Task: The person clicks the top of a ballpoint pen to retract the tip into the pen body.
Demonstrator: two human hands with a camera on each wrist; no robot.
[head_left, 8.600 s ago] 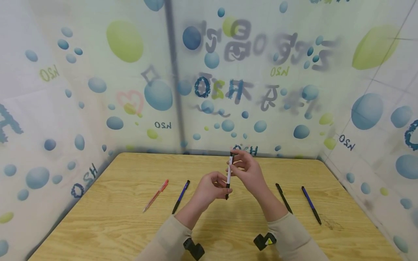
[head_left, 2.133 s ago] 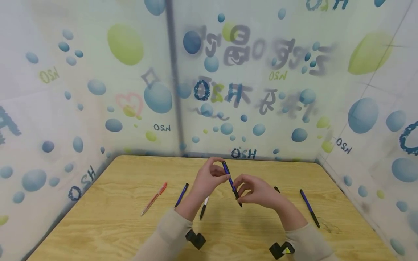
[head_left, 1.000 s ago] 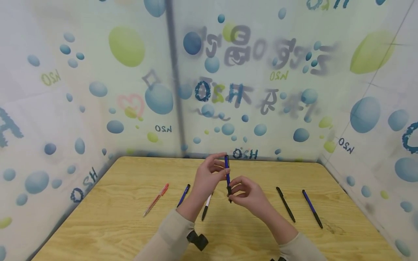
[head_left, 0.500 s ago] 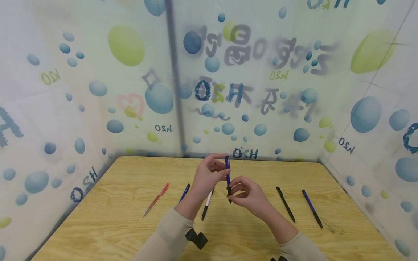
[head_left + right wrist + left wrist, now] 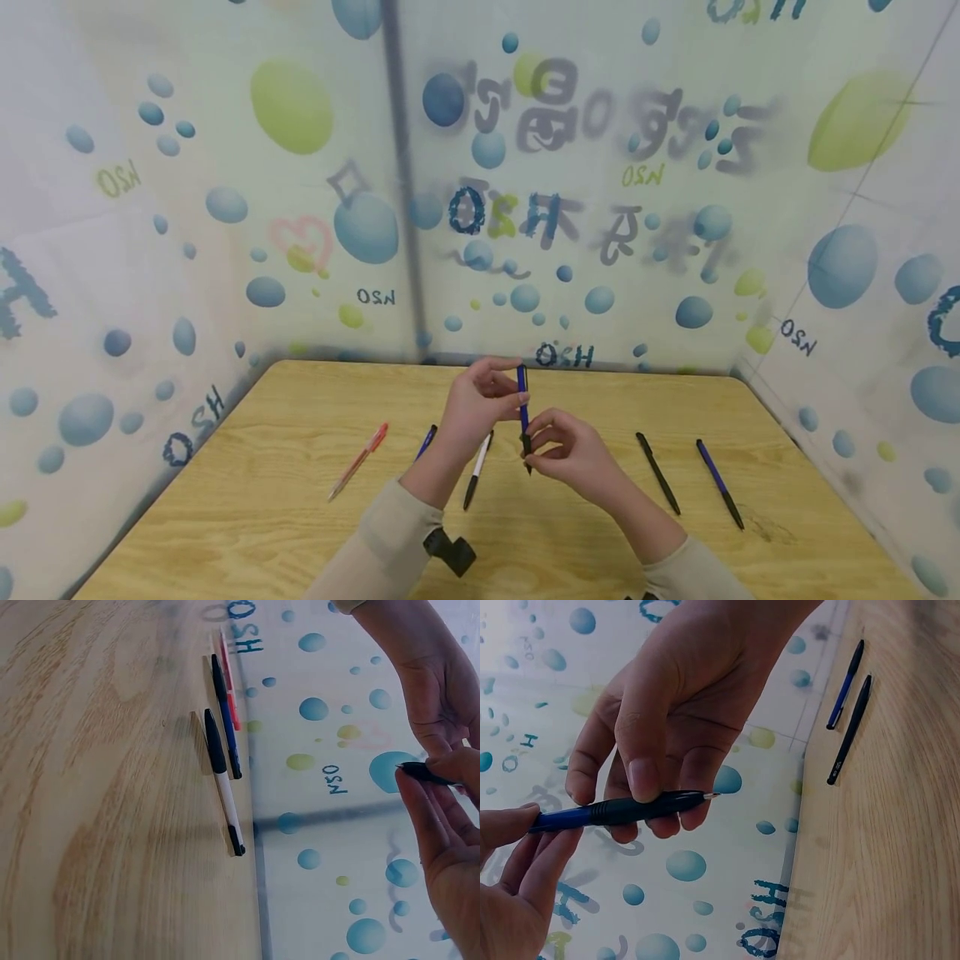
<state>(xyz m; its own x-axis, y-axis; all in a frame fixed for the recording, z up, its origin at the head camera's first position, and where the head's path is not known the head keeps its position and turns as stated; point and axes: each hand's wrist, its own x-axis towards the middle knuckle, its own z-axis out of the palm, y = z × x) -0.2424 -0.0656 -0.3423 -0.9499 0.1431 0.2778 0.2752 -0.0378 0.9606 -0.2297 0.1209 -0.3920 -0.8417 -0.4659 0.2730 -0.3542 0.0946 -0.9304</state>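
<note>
A blue ballpoint pen (image 5: 522, 385) with a black grip stands almost upright between both hands above the table, point down. My left hand (image 5: 476, 404) holds its upper barrel between thumb and fingers, a forefinger at the top end. Lower down, my right hand (image 5: 576, 454) pinches the black grip with thumb and fingertips. The left wrist view shows the pen's metal tip (image 5: 712, 795) sticking out past the right thumb. Just left of the hands a white pen (image 5: 480, 471) with black ends lies on the table, also seen beside other pens in the right wrist view.
On the wooden table (image 5: 262, 533), a red pen (image 5: 360, 461) and another blue pen (image 5: 426, 442), partly hidden by the left wrist, lie to the left. A black pen (image 5: 658, 473) and a further blue pen (image 5: 720, 485) lie right. Patterned curtains (image 5: 322, 325) enclose the table.
Earliest, both hands held the white pen; it now lies on the table and they hold a blue one. That pen has turned from slanted to nearly upright, then stayed almost still.
</note>
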